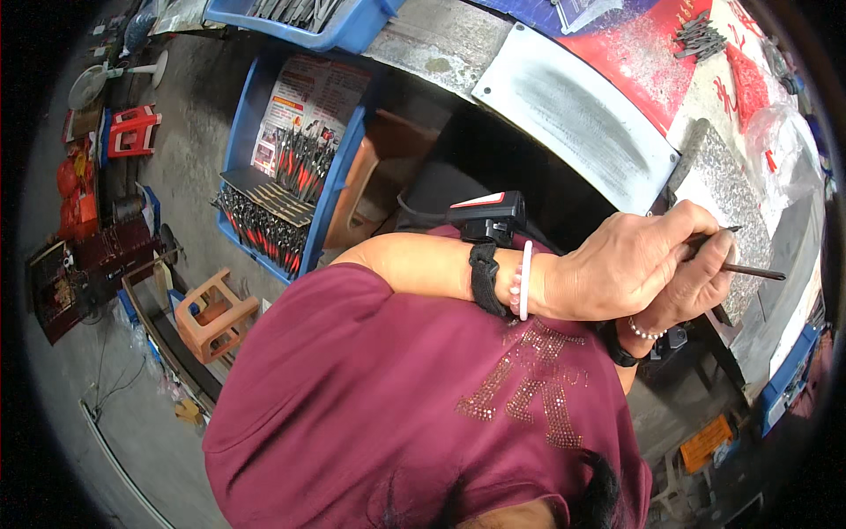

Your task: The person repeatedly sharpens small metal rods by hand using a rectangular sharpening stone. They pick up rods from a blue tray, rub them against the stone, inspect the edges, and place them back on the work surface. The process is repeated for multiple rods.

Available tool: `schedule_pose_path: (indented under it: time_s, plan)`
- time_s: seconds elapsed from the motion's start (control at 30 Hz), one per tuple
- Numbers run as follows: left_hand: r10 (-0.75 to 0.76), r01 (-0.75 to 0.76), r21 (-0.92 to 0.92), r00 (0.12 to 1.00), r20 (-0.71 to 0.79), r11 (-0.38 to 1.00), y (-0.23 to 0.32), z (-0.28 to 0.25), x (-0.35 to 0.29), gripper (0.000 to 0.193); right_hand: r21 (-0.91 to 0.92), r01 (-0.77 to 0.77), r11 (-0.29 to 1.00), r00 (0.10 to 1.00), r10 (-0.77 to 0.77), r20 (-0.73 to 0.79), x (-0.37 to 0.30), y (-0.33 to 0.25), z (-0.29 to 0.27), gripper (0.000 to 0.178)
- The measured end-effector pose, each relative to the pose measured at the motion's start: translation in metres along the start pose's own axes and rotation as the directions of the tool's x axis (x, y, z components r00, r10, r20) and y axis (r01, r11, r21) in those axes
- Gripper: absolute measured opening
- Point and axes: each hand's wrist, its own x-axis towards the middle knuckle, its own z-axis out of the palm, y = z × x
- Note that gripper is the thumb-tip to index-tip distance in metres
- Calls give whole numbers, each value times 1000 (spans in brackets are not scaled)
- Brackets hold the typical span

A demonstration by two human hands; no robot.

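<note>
My left hand (pixel 608 264) reaches across in front of my chest, its fingers closed in a pinch around a small dark pointed piece (pixel 724 232). Right beside it, partly covered by the left, my right hand (pixel 696 286) is closed on a thin dark rod (pixel 753 271) whose rounded end sticks out to the right. The two hands touch, and the inner ends of both pieces are hidden by fingers. Beyond the fingers lies a rough, speckled grey slab (pixel 727 194) on the bench. A white board (pixel 577 115) with a grey smear lies along the bench edge.
Several dark metal pieces (pixel 701 37) are heaped at the back of the bench. Clear plastic bags (pixel 780 150) lie at the right. To the left stand a blue crate (pixel 339 185) of red-handled tools (pixel 304 163), a blue tray (pixel 352 33) above it, and a brown stool (pixel 216 317).
</note>
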Motion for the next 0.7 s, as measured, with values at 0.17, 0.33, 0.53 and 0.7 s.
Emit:
schedule_pose_path:
  time_s: [0.17,0.33,0.53,0.7]
  plan:
    - [252,-240,305,968,1,922,-2,-6,4,43,376,-99,921,992,63,107,21,1,-16,37]
    - [668,-704,219,710,223,676,51,-46,8,36,469,-125,874,992,101,75,37,-9,-36,37]
    - [903,-958,233,56,-426,169,108,-19,-41,23,514,-107,851,992,123,2,28,-7,-24,36]
    - [947,-963,77,236,-219,258,104,-20,-44,43,572,-92,815,993,35,110,28,-6,-21,37]
